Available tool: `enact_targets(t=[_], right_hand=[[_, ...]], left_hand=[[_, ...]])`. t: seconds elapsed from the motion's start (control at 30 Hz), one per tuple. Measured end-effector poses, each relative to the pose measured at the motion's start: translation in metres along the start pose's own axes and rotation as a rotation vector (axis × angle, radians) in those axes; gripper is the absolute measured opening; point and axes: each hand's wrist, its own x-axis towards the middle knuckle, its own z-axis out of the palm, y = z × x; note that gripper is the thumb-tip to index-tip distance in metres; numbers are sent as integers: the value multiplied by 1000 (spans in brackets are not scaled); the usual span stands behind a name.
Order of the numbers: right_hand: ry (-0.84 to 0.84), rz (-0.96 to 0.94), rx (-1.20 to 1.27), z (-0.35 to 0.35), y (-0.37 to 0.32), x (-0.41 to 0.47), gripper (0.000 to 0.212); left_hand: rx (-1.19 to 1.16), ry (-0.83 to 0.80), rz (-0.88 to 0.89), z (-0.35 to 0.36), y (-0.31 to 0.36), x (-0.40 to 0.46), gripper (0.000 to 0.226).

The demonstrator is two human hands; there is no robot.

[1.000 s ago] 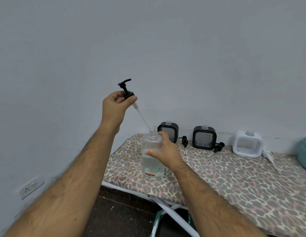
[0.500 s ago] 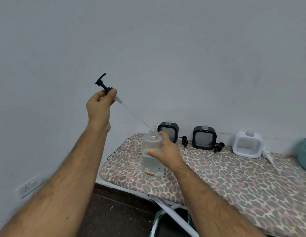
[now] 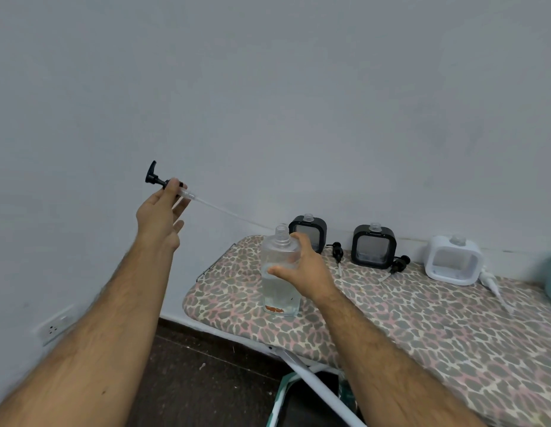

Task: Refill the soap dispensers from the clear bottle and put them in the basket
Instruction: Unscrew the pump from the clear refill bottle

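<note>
my left hand pinches the black pump aloft; right hand fingers curl round the clear bottle.

The clear bottle looks like smooth, shiny see-through plastic. The pump is black plastic with a thin clear tube. The ironing board has a soft cloth cover with spots. At 2 o'clock, the white dispenser looks like smooth matt plastic.
</note>
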Motion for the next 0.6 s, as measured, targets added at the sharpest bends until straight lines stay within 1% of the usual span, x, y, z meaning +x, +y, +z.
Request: enact_targets(t=[0.17,0.3,0.37,0.43,0.6], right_hand=[[-2,-10,4,0,1,0,86],[-8,-16,10,-1,1,1,89],[-10,-22,12,-1,2,1,89],[-11,-25,22,-1,2,1,87],[3,-42,25,0,5,3,87]], left_hand=[[22,60,-83,-26,-16,13,20],[127,73,-140,-45,-27,28,23],[216,43,-174,-49,-31,35,28],[297,-5,-190,-48,-37,41,28],[458,-127,-122,-26,-66,48,27]])
